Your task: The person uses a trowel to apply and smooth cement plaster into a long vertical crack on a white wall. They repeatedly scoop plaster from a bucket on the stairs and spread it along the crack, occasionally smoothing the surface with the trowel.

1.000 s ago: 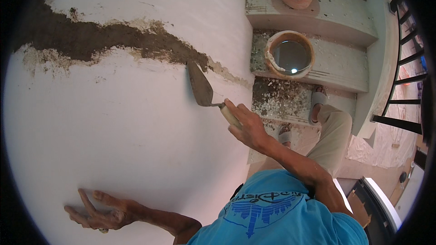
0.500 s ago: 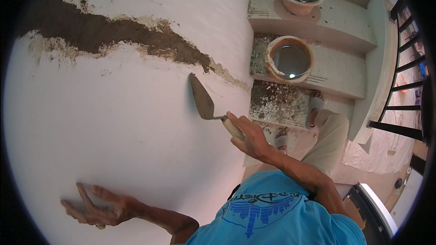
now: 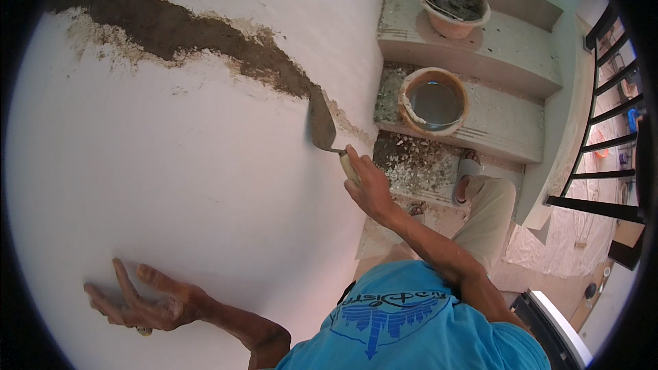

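Note:
Across the white wall [image 3: 205,185] runs a rough band of grey-brown mortar [image 3: 185,34], with pale, scraped edges. My right hand [image 3: 372,188] is closed round the light handle of a pointed trowel [image 3: 323,125]. The trowel's tip meets the lower right end of the mortar band, and its blade lies close along the wall. Lower on the left, my left hand [image 3: 154,301] rests against the wall with its fingers spread, holding nothing. A ring shows on one of its fingers.
Right of the wall, steps [image 3: 490,113] carry a bucket of watery liquid [image 3: 434,104] and, higher up, a bucket of mortar [image 3: 452,7]. Crumbled debris [image 3: 411,164] covers a tread by my feet. A black railing [image 3: 606,140] borders the far right.
My right hand has raised the trowel up and to the right, bringing its tip onto the mortar's end. The view has shifted slightly; my left hand stays spread on the wall.

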The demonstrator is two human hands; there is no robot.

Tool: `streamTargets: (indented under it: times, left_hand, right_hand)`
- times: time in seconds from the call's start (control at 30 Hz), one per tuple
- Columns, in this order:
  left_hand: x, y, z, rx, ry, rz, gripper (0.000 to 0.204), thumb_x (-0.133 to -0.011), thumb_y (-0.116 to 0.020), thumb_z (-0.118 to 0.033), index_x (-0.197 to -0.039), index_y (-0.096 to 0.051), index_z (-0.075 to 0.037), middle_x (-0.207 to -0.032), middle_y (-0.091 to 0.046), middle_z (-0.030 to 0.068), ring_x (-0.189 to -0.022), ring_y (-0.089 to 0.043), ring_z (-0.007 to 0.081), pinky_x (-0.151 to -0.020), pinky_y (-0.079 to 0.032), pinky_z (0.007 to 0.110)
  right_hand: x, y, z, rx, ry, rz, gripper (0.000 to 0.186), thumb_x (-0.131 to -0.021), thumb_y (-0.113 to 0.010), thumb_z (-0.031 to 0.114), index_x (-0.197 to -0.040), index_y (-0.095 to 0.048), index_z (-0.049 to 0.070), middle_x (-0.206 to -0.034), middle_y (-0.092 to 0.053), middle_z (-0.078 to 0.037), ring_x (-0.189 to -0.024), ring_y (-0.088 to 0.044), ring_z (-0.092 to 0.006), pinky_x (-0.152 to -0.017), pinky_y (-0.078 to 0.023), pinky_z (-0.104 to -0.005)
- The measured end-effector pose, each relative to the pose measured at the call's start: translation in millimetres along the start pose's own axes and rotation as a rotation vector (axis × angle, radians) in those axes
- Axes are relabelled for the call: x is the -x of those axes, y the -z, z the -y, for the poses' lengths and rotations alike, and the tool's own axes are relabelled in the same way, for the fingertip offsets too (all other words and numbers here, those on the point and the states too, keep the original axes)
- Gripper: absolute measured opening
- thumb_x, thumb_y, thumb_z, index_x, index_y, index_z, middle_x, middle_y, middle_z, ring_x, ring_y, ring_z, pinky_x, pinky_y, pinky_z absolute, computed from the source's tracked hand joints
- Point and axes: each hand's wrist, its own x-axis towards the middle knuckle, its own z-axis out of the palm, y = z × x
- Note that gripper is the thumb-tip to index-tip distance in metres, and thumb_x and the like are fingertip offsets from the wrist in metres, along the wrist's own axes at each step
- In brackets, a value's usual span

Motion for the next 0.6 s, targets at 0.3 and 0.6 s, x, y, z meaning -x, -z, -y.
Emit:
streamTargets:
  times: [0.3,0.6]
  left_hand:
    - [-2.4,1.4,-1.1,0.037,0.019,-0.011,0.03,-0.096,-0.064,-0.034,-0.107,-0.075,-0.008,-0.142,-0.055,0.0166,-0.141,-0.039,0.0363,-0.114,-0.03,0.063]
    - [-2.6,0.7,-2.1,0.049,0.012,-0.022,0.026,-0.098,-0.062,-0.031,-0.106,-0.075,-0.01,-0.142,-0.055,0.0164,-0.14,-0.041,0.0353,-0.116,-0.03,0.062]
  right_hand:
    - [-2.6,13.3,16.0,-0.045,0.104,-0.074,0.08,-0.077,-0.071,0.007,-0.15,-0.037,0.008,-0.103,-0.055,-0.016,-0.078,-0.064,-0.0339,-0.067,-0.055,-0.0444]
    - [29.3,7.7,-8.4,0.079,0.04,0.047,0.084,-0.075,-0.073,0.005,-0.151,-0.038,0.009,-0.099,-0.056,-0.017,-0.081,-0.063,-0.0348,-0.068,-0.052,-0.0427]
